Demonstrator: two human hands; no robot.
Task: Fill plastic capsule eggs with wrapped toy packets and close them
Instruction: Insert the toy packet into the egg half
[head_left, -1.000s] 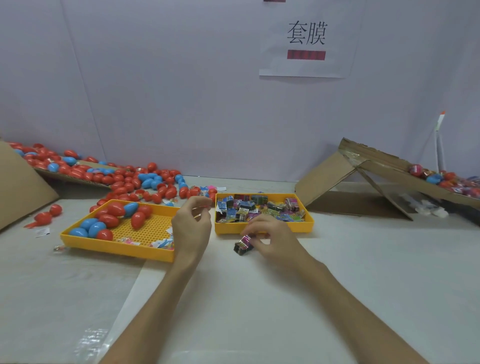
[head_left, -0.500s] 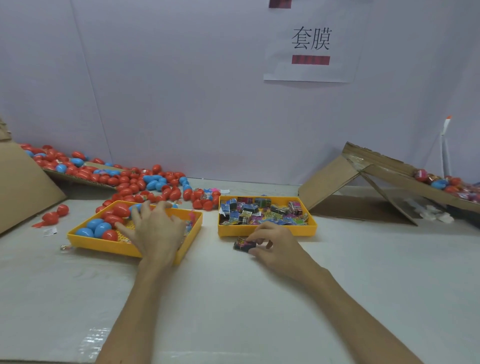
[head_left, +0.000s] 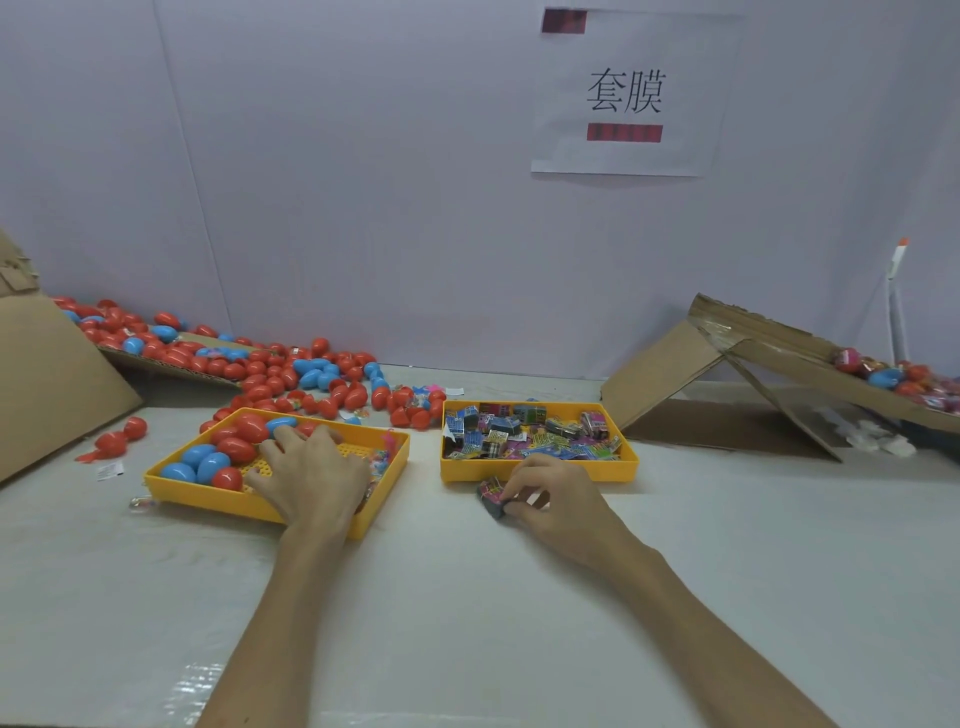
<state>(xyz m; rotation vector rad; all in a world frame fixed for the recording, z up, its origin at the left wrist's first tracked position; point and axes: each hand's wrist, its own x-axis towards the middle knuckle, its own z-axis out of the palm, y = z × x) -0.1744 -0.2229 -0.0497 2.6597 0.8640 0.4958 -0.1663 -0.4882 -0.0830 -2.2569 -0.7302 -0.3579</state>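
Red and blue capsule eggs (head_left: 236, 449) lie in the left yellow tray (head_left: 249, 506). My left hand (head_left: 311, 478) reaches into this tray palm down, its spread fingers touching the eggs near the far side and gripping nothing that I can see. The right yellow tray (head_left: 540, 472) holds several wrapped toy packets (head_left: 519, 441). Just in front of that tray my right hand (head_left: 563, 501) pinches one dark wrapped packet (head_left: 491, 496) that rests on the white table.
A loose pile of red and blue eggs (head_left: 311, 374) spreads behind the left tray up a cardboard sheet. A cardboard ramp (head_left: 727, 358) at the right carries wrapped eggs (head_left: 883, 374). A cardboard flap (head_left: 47, 384) leans at the left. Two stray red eggs (head_left: 122, 436) lie beside it.
My left hand went from the gap between the trays down into the left tray, onto the eggs. My right hand lowered the packet to the table and keeps pinching it.
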